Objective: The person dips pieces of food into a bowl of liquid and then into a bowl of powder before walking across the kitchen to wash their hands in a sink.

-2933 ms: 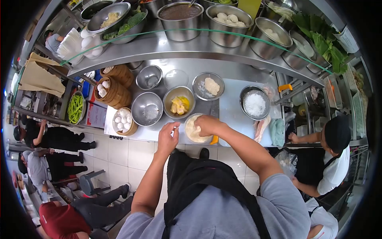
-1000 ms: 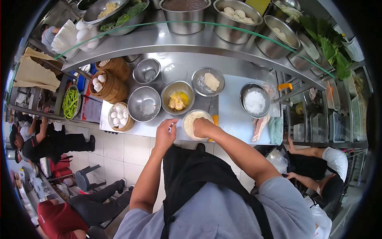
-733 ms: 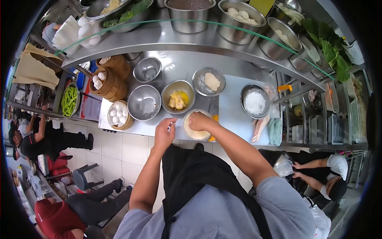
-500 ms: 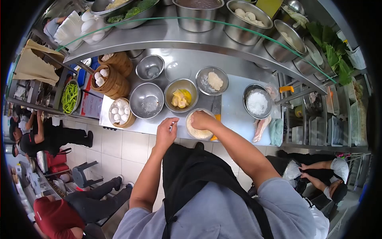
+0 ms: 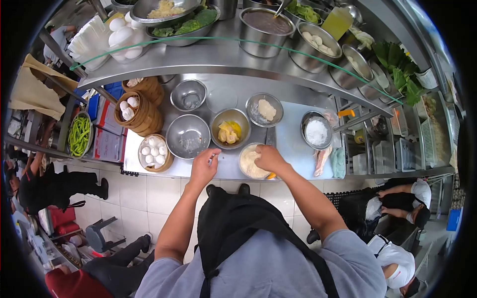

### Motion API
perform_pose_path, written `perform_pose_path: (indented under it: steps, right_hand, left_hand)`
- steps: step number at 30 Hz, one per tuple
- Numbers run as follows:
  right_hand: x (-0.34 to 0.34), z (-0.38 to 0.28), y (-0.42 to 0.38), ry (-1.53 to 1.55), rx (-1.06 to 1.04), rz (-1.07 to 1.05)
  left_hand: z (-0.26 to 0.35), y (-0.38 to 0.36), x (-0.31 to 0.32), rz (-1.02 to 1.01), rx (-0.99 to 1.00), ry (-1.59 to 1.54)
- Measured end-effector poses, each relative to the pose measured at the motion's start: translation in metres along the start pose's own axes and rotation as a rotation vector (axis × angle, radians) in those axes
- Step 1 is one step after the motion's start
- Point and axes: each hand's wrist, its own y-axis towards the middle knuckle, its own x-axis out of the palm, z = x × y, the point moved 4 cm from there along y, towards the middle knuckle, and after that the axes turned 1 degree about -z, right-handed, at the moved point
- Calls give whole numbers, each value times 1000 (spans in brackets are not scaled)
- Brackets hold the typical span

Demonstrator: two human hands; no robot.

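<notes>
A bowl of pale crumbs (image 5: 249, 162) stands near the counter's front edge. My right hand (image 5: 271, 159) is at its right side, fingertips over the crumbs; whether they hold anything is too small to tell. My left hand (image 5: 204, 165) is raised left of it, fingers curled together, below an empty-looking steel bowl (image 5: 188, 136). Behind the crumbs, a steel bowl holds yellow pieces in egg-like liquid (image 5: 229, 133). A smaller bowl with a beige clump (image 5: 266, 110) stands further back. To the right, a bowl holds white powder (image 5: 316, 131).
Bamboo steamers (image 5: 141, 116) and a basket of white balls (image 5: 155, 152) stand left. A steel shelf (image 5: 223, 62) with containers crosses above. Raw meat (image 5: 322, 160) and a green cloth (image 5: 338, 163) lie right. Co-workers (image 5: 408, 198) are at both sides.
My right hand has drawn back from deep in the crumbs to the bowl's right side. My left hand stays raised and curled. The whole view has shifted slightly.
</notes>
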Motion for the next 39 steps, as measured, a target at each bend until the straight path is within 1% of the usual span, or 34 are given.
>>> perform_pose_path:
  steps: [2, 3, 4, 6, 7, 9, 10, 12, 13, 15, 16, 18, 19, 21, 23, 24, 26, 28, 30, 32, 34, 36, 38, 39]
  right_hand:
    - [-9, 3, 6, 35, 70, -317]
    - [-10, 6, 7, 138, 55, -327]
    - [-9, 11, 8, 133, 67, -324]
    - [-14, 20, 10, -48, 147, -229]
    - [-12, 19, 8, -50, 159, -229]
    - [4, 15, 3, 12, 170, -318]
    - [18, 17, -1, 16, 183, -315]
    - [47, 17, -8, 44, 262, -279]
    - [50, 17, -8, 52, 268, -222]
    - [57, 20, -6, 42, 276, -225]
    - [57, 21, -5, 25, 279, -225]
    - [51, 22, -1, 12, 259, -242]
    - [48, 19, 2, 4, 234, -269]
    - [34, 3, 9, 66, 222, -225]
    - [40, -3, 16, 135, 212, -195]
    - [57, 6, 19, 105, 250, -155]
    - [64, 14, 18, 81, 300, -109]
    - [53, 7, 15, 72, 240, -130]
    - [37, 0, 5, 59, 218, -94]
    - [25, -18, -10, 41, 185, -75]
    - [15, -38, -31, -111, 153, 104]
    - [18, -37, -29, -154, 165, 114]
    - [20, -34, -26, -197, 172, 117]
    - [17, -29, -24, -125, 226, 95]
  left_hand:
    - [-7, 0, -10, -27, -12, -5]
    - [-12, 2, -13, -50, -26, -1]
    - [-17, 4, -15, -56, -23, -12]
    - [-28, 8, -17, -75, -82, -54]
    - [-31, 11, -16, -84, -81, -62]
    - [-35, 20, -11, -64, -120, -170]
    - [-37, 25, -6, -78, -117, -174]
    - [-38, 42, 3, -63, -92, -279]
    - [-34, 56, 5, -67, -86, -279]
    - [-28, 76, 11, -167, -69, -64]
    - [-35, 85, 18, -175, -63, -66]
    - [-45, 103, 47, -323, 152, 287]
    - [-47, 110, 56, -325, 160, 284]
    - [-53, 117, 85, -624, 139, 599]
    - [-40, 116, 90, -595, 168, 654]
    - [-34, 114, 92, -568, 201, 713]
    - [-37, 119, 99, -572, 218, 739]
    - [-38, 120, 106, -569, 236, 765]
    - [-45, 125, 109, -613, 137, 838]
    - [-45, 130, 108, -609, 112, 844]
    - [-53, 130, 111, -616, 92, 850]
    - [-60, 138, 112, -609, -1, 675]
    - [-61, 139, 108, -578, -34, 648]
    - [-62, 139, 105, -546, -66, 623]
